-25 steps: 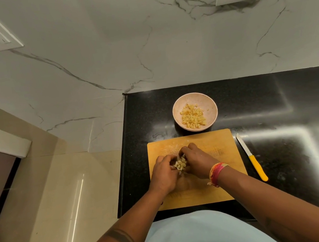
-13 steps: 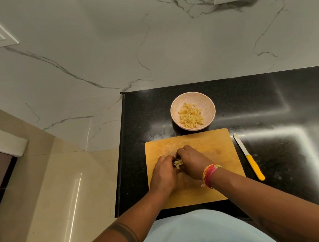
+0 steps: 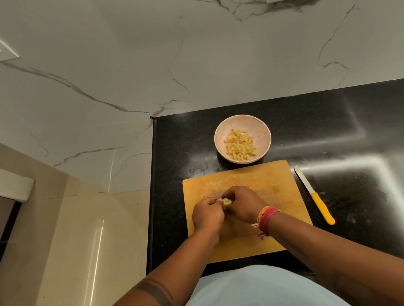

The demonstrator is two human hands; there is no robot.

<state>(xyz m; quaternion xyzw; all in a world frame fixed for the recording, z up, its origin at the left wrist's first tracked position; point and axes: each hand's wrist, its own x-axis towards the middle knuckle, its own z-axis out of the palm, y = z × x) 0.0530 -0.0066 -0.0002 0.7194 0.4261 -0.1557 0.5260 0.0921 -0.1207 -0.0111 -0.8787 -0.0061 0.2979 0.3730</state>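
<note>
Two hands on the job; I read this as the gathering step. My left hand (image 3: 208, 215) and right hand (image 3: 246, 207) meet w/ fingers curled inward, cupping a small clump of diced pieces (image 3: 227, 201) between the fingertips, approx. mid cutting board (image 3: 275, 189). The clump sits at the far side of both hands, mostly hidden; only a pale bit shows in the gap. Next move, I judge: lift it w/o spilling and carry it fwd to the bowl (image 3: 261, 131), just beyond the board on the surface (image 3: 345, 136). Knife (image 3: 314, 195) lies right of the board, untouched.
</note>
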